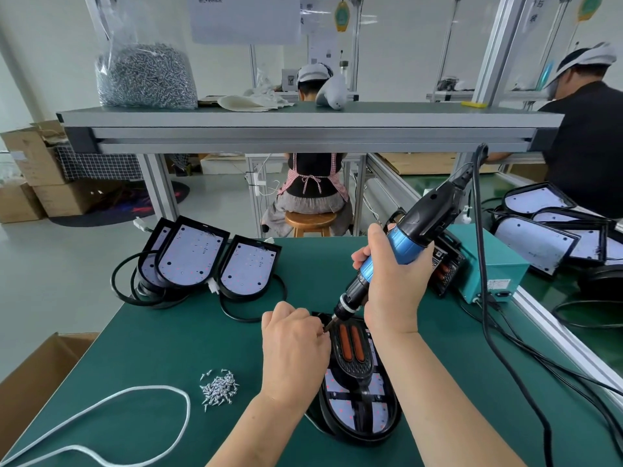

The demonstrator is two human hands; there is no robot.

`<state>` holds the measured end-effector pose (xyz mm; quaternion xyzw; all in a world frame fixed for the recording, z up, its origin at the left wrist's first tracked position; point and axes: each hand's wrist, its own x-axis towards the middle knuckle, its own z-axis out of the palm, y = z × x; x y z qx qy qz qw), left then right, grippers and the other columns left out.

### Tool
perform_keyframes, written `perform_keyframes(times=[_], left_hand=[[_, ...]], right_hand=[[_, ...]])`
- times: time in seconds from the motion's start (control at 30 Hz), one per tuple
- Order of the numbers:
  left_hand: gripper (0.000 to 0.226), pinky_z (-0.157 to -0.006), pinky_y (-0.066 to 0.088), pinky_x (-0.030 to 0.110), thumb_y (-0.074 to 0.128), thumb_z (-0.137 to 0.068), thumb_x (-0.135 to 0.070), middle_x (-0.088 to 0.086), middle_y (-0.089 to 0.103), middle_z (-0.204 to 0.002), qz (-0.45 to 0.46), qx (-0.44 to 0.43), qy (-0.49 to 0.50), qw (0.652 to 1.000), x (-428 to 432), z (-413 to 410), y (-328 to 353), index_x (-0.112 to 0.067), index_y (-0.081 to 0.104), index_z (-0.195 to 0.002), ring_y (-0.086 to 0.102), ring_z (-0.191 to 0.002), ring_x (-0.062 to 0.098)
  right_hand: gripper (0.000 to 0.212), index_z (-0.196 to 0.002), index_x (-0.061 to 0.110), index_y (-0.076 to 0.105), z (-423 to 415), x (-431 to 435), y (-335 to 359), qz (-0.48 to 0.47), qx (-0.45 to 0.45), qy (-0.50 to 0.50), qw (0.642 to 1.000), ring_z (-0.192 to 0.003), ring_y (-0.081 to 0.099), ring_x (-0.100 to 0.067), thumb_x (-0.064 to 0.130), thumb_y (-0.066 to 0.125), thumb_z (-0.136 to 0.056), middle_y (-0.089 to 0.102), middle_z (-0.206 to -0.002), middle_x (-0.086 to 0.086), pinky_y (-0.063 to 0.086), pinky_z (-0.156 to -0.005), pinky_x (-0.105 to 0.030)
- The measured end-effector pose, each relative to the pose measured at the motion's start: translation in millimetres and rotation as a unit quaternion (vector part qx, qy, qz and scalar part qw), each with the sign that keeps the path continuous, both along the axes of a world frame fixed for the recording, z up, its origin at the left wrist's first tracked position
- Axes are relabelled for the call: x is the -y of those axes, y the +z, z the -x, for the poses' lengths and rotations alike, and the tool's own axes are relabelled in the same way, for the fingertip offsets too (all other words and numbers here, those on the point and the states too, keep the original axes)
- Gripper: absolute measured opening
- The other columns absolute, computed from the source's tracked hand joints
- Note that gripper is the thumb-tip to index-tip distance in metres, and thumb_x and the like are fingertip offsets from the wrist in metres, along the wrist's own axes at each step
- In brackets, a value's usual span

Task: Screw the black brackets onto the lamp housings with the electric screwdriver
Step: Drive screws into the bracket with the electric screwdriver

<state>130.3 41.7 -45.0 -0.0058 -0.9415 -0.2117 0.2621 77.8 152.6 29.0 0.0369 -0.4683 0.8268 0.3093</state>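
On matte green mat [168,332], ribbed black bracket [354,367]; blue-collared screwdriver [403,247] in right hand [394,291].

Left hand [293,348] pinching, right hand [394,284] gripping

— Is anything reading clearly?
— Nothing is coming through: the paper sheet [245,18] at upper centre is showing only blurred print, and the label [499,284] on the teal box [512,266] at right is blurring too.

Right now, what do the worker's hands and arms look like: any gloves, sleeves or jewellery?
Both the left hand and right hand are bare: no gloves, rings or watch show. The left forearm and right forearm are bare too, no sleeve in view.
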Motion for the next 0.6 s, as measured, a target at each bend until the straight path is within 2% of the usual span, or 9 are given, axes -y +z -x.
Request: perform_keyframes(times=[0.17,0.33,0.5,0.6], left_hand=[[0.04,-0.059,0.04,0.036,0.078,-0.051,0.004,-0.003,0.04,-0.044,0.028,-0.014,-0.011,0.999,-2.7,-1.6,1.6,-0.01,0.042,-0.04,0.042,-0.059,0.022],[0.04,-0.057,0.038,0.034,0.079,-0.047,0.004,-0.003,0.041,-0.044,0.038,-0.023,-0.009,0.999,-1.2,-1.0,-3.5,-0.01,0.043,-0.04,0.042,-0.058,0.023],[0.039,-0.057,0.039,0.035,0.079,-0.047,0.005,-0.004,0.041,-0.045,0.054,-0.048,-0.012,0.997,-0.5,2.0,-6.5,-0.011,0.044,-0.04,0.042,-0.059,0.021],[0.033,-0.063,0.038,0.033,0.083,-0.054,-0.003,-0.006,0.046,-0.049,0.043,-0.06,0.001,0.997,0.4,2.5,-10.7,-0.013,0.053,-0.044,0.045,-0.063,0.021]], right_hand=[[0.042,-0.121,0.018,0.054,-3.2,1.8,-5.8,0.0,0.01,-0.018,1.0,-0.055,0.064,-0.019,0.022,0.071,-0.083,0.063,-0.072,-0.005,0.054,-0.057,-0.028],[0.054,-0.129,0.008,0.05,-2.2,1.8,-9.9,0.027,0.033,-0.03,0.999,-0.055,0.064,-0.018,0.023,0.071,-0.081,0.063,-0.073,-0.008,0.054,-0.057,-0.028],[0.042,-0.12,0.011,0.053,1.0,0.1,-10.0,0.037,0.04,-0.041,0.998,-0.054,0.063,-0.018,0.019,0.07,-0.082,0.063,-0.071,-0.005,0.054,-0.055,-0.028],[0.046,-0.123,0.009,0.052,3.1,-1.1,-9.1,0.044,0.04,-0.039,0.997,-0.055,0.063,-0.019,0.019,0.071,-0.083,0.063,-0.071,-0.004,0.054,-0.056,-0.028]])
